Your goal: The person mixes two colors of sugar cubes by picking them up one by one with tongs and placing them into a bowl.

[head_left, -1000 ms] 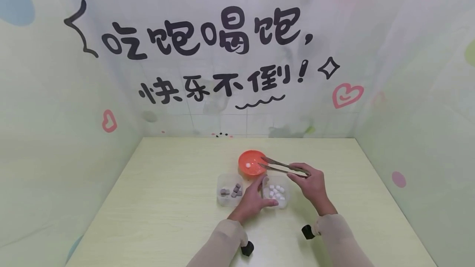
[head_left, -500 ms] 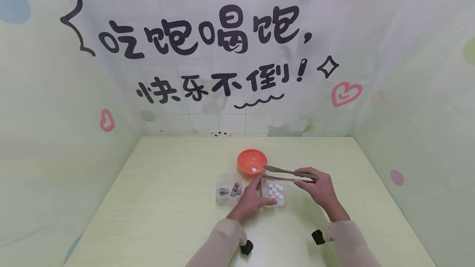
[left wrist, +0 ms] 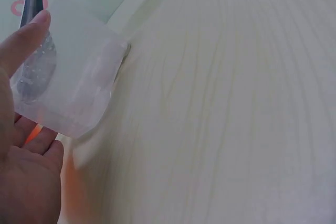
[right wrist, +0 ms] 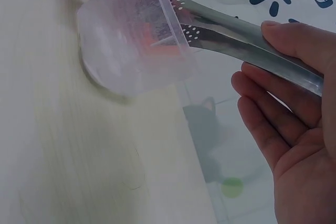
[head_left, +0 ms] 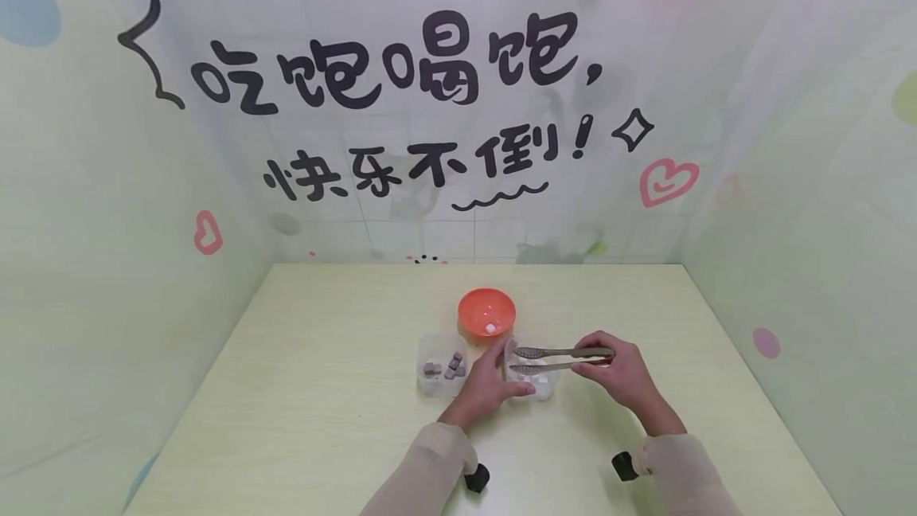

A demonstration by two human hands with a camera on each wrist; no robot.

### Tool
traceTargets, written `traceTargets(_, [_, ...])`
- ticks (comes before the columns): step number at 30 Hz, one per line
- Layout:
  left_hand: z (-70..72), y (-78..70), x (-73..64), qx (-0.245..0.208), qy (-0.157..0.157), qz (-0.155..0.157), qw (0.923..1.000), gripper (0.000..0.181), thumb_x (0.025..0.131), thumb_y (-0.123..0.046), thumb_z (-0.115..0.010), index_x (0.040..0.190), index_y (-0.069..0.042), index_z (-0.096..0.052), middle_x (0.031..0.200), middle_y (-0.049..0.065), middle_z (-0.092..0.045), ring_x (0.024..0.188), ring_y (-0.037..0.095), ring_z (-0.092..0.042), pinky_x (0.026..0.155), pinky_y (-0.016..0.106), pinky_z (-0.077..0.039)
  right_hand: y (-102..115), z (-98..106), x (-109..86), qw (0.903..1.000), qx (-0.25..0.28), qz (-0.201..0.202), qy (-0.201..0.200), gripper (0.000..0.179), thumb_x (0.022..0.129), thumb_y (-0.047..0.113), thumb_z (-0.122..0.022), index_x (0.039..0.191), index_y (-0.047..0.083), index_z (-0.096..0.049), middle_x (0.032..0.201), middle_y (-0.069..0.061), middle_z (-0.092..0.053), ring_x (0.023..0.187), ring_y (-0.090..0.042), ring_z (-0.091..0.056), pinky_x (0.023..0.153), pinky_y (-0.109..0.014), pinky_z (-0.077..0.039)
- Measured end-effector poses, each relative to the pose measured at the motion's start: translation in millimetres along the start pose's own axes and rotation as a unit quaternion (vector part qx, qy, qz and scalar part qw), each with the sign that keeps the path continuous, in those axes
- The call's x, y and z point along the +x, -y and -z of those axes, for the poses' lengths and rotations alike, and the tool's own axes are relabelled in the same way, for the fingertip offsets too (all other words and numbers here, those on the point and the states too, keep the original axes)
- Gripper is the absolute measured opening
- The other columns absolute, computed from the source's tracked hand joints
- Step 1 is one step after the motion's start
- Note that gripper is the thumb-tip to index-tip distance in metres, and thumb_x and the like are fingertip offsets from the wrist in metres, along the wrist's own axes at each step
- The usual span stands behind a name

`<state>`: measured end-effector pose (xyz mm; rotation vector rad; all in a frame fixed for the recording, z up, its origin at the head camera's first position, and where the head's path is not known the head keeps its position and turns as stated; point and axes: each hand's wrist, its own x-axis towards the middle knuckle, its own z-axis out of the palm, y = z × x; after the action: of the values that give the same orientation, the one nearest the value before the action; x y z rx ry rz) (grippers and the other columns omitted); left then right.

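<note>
My left hand (head_left: pixel 490 387) grips a clear plastic container (right wrist: pixel 107 51) of small white cubes (head_left: pixel 542 380), with the thumb over its rim and fingers behind its wall. In my right hand (head_left: pixel 622 373) is a pair of metal tongs (head_left: pixel 562 353), pinched near the closed end. The perforated tips reach into that container, spread slightly apart, and cover part of the cubes. Whether a cube sits between the tips cannot be seen. Just behind stands an orange bowl (head_left: pixel 476 307), with a white cube (head_left: pixel 490 328) near its front inside wall.
A second clear container (head_left: pixel 430 347) with several greyish-purple cubes (head_left: pixel 455 367) stands left of my left hand. Everything stands on a pale wood-grain table (head_left: pixel 322 373). Printed cloth walls (head_left: pixel 430 237) close in the back and both sides.
The tongs have come from over the orange bowl, forward and right, down into the container of white cubes. The white cube in the bowl has shifted toward the front. My left hand stays put.
</note>
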<state>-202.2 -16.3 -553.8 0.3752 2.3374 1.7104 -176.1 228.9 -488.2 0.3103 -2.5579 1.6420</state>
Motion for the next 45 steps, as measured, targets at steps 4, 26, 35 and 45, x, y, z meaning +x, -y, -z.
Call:
traceTargets(4, [-0.6,0.5,0.4,-0.008,0.000,0.002,1.0000,0.103,0.070,-0.031,-0.088,0.154,-0.017,-0.029,0.152,0.000,-0.040,0.141,0.025,-0.032,0.113,0.045,-0.029,-5,-3,1.9,0.9999,-0.007,0.005,0.012,0.023,0.078,0.006,-0.081,0.097,0.005,-0.067,0.094,-0.012,-0.070,0.084,-0.024,-0.069,0.066,-0.027,-0.058])
traceTargets(26, [-0.7,-1.3,-1.1,-0.004,0.003,0.007,1.0000,0.101,0.072,-0.030,-0.087,0.153,-0.015,-0.030,0.151,-0.001,-0.040,0.140,0.024,-0.033,0.113,0.046,-0.030,4,-12,4.3,0.9901,-0.125,0.021,0.059,0.021,0.078,0.006,-0.080,0.097,0.010,-0.071,0.094,-0.003,-0.072,0.086,-0.021,-0.068,0.066,-0.025,-0.056])
traceTargets(35, [0.0,-1.4,-0.7,-0.007,0.001,0.008,0.9999,0.101,0.072,-0.030,-0.088,0.154,-0.016,-0.030,0.151,-0.001,-0.040,0.141,0.023,-0.032,0.113,0.045,-0.029,0,-14,4.0,0.9913,-0.117,0.030,0.053,0.018,0.078,0.005,-0.080,0.094,0.010,-0.071,0.089,-0.002,-0.072,0.081,-0.023,-0.069,0.063,-0.025,-0.056])
traceTargets(45, [0.2,-0.6,-0.9,-0.011,0.007,0.009,0.9999,0.101,0.073,-0.027,-0.087,0.154,-0.016,-0.029,0.152,-0.002,-0.039,0.140,0.023,-0.032,0.112,0.043,-0.031,-2,-13,2.7,0.9950,-0.086,0.047,0.017,0.020,0.077,0.004,-0.081,0.094,0.007,-0.072,0.090,-0.008,-0.072,0.079,-0.025,-0.070,0.062,-0.025,-0.057])
